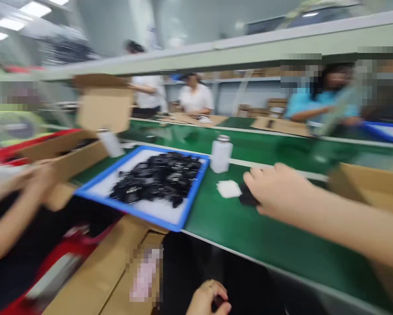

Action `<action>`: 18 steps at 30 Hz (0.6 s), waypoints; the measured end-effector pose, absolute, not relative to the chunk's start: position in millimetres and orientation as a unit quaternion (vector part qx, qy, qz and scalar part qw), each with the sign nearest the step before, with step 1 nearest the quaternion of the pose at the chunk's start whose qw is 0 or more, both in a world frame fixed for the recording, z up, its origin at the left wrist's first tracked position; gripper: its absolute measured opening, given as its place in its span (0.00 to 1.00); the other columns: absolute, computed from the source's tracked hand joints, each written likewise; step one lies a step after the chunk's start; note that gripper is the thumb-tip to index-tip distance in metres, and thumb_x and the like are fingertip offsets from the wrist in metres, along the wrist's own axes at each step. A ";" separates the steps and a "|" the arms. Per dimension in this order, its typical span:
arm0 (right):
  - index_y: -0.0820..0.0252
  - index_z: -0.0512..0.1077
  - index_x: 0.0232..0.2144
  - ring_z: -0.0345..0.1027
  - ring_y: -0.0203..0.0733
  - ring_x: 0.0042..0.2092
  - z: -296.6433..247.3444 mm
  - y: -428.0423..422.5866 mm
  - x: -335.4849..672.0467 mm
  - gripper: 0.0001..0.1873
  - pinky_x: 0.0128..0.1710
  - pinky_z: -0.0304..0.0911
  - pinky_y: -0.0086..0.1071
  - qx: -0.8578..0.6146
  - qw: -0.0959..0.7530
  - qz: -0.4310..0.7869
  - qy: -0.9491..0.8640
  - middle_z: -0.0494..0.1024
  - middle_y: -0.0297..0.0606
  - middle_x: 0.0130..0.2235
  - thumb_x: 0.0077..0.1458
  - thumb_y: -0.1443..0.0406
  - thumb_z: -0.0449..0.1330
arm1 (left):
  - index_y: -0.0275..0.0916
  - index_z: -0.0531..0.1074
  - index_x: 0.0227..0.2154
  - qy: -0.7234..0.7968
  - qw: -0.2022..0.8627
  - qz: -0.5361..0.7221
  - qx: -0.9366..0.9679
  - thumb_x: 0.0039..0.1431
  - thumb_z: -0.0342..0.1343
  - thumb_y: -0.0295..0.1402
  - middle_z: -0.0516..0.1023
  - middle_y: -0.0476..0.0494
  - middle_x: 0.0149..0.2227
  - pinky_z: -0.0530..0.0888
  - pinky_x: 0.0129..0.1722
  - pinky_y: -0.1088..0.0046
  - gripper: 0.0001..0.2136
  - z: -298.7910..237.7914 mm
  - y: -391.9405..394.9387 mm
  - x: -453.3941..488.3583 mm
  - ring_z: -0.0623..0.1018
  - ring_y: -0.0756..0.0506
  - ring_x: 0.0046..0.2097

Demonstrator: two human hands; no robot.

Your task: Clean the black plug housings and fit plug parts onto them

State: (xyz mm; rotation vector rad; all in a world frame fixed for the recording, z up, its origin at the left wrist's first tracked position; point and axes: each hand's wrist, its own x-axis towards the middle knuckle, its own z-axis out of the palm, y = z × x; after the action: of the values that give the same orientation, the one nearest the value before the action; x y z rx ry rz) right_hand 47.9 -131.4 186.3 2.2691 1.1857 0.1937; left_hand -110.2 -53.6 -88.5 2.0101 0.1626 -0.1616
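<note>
My right hand [278,190] reaches across the green table, fingers bent over a small dark block-like piece [247,195]; blur hides its exact kind. Just left of that piece lies a white cloth or paper pad [228,189]. Behind the pad stands a white bottle [221,154] with a metal cap. Low in front of my body, my left hand [209,298] is curled with thumb and fingers around a small black part [218,302], mostly hidden. A blue-rimmed tray [182,223] holds a heap of small black parts [160,177] on a white lining.
An open carton [350,183] stands at the right end of the green table [222,236]. On the left, a person's hands [40,179] are by another carton [75,162]; a second bottle [110,142] stands nearby. Co-workers sit beyond. A shelf beam [216,48] crosses overhead.
</note>
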 end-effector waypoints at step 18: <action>0.62 0.68 0.36 0.63 0.42 0.33 127.8 -397.7 95.6 0.21 0.31 0.58 0.31 0.939 0.082 -0.333 0.011 0.70 0.38 0.33 0.40 0.56 0.57 | 0.38 0.61 0.39 -0.374 0.419 0.178 0.808 0.47 0.50 0.31 0.62 0.40 0.46 0.62 0.47 0.62 0.13 29.7 -234.7 21.0 0.62 0.44 0.49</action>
State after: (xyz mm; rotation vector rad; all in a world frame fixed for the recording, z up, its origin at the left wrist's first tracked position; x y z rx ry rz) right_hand 95.6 -397.7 127.8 2.8060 0.0314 -0.9956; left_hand 21.0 -234.7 29.7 2.0263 -0.9377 0.4451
